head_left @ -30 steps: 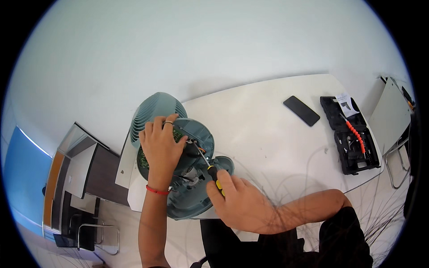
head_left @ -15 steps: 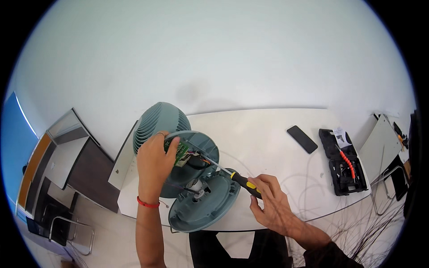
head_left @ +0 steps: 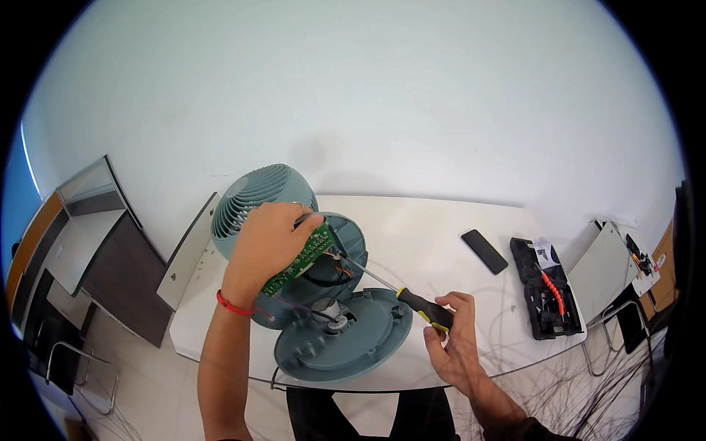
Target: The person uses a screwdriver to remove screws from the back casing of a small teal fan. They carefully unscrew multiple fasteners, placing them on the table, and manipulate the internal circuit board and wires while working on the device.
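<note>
A grey-green fan (head_left: 257, 192) lies on the table with its base housing (head_left: 351, 234) opened up. My left hand (head_left: 266, 239) grips a green circuit board (head_left: 300, 262) at the housing's left side, tilted so its soldered face shows. In my right hand (head_left: 456, 344) is a screwdriver (head_left: 425, 309) with a black-and-yellow handle. Its shaft reaches left into the housing, the tip near the wires (head_left: 340, 270) beside the board; exact contact cannot be made out. Below the housing rests the round base cover (head_left: 357, 351), inner side up, carrying a small motor (head_left: 329, 314).
A black phone (head_left: 485, 251) lies on the white table (head_left: 419, 228) to the right. Beyond it sits an open black tool case (head_left: 543, 298) with a red flexible shaft and bits. Other desks and chairs stand at both sides.
My left hand has turned the circuit board, so more of its green face shows. The whole view has shifted slightly. The screwdriver stays pointed into the housing, held nearer the handle's end.
</note>
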`<action>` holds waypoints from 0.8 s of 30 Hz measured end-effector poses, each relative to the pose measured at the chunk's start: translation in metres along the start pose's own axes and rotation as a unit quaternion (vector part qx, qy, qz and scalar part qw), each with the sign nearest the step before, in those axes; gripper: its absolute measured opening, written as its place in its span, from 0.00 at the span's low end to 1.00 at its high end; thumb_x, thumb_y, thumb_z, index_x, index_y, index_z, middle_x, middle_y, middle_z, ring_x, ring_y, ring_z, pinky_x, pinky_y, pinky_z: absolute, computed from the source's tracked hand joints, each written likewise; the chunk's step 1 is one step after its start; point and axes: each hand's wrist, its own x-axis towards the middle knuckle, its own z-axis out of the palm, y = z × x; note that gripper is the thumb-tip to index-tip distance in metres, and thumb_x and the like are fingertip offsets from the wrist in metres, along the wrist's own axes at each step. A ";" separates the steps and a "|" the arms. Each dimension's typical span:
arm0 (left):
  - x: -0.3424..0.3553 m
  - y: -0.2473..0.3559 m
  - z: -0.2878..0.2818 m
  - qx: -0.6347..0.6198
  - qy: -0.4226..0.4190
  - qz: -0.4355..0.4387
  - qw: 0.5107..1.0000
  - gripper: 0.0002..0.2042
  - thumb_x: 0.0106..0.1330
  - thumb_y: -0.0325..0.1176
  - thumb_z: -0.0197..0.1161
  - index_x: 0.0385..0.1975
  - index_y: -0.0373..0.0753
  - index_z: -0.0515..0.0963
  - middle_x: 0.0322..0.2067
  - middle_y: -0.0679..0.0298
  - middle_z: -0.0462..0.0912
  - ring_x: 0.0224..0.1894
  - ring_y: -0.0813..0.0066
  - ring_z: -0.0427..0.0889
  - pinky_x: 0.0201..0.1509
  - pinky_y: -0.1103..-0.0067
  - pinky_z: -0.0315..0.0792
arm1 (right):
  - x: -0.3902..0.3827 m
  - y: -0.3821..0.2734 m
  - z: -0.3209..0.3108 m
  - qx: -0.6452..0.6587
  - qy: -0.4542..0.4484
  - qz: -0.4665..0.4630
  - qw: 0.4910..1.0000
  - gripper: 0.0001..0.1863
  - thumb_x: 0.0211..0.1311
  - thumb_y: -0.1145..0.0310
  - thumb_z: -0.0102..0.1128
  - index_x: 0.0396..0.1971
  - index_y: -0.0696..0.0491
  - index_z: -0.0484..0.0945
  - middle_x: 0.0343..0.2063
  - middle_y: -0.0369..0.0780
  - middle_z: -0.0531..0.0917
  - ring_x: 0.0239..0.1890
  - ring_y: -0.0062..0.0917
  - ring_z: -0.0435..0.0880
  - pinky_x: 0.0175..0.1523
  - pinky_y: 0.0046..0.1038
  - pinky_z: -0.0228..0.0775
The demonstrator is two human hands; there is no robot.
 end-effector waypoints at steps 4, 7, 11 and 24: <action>0.000 0.005 0.008 0.058 0.006 -0.021 0.998 0.15 0.70 0.41 0.62 0.37 0.33 0.85 0.28 0.49 0.84 0.32 0.48 0.83 0.38 0.64 0.75 | 0.001 -0.005 0.002 -0.057 0.007 -0.038 0.998 0.18 0.68 0.81 0.52 0.56 0.58 0.65 0.45 0.44 0.71 0.35 0.21 0.73 0.38 0.23 0.69; 0.000 0.010 0.014 0.076 0.017 -0.026 0.997 0.15 0.70 0.41 0.60 0.35 0.33 0.85 0.27 0.48 0.83 0.33 0.46 0.83 0.38 0.62 0.75 | -0.003 0.008 0.001 0.128 -0.011 0.159 0.979 0.19 0.67 0.80 0.55 0.57 0.60 0.65 0.44 0.48 0.72 0.39 0.25 0.74 0.38 0.23 0.69; 0.001 0.016 0.021 0.110 0.018 -0.034 0.993 0.16 0.71 0.41 0.59 0.32 0.32 0.84 0.26 0.47 0.83 0.33 0.45 0.83 0.38 0.60 0.75 | 0.005 0.007 0.005 0.062 0.062 0.073 0.993 0.16 0.70 0.74 0.56 0.54 0.60 0.67 0.37 0.45 0.75 0.33 0.23 0.74 0.37 0.25 0.68; 0.001 0.012 0.033 0.144 0.058 -0.013 0.988 0.18 0.70 0.43 0.60 0.28 0.32 0.82 0.25 0.46 0.83 0.30 0.44 0.85 0.34 0.58 0.78 | 0.027 0.009 -0.007 0.069 0.023 0.102 0.992 0.20 0.73 0.74 0.50 0.60 0.59 0.58 0.30 0.41 0.75 0.30 0.22 0.73 0.39 0.26 0.67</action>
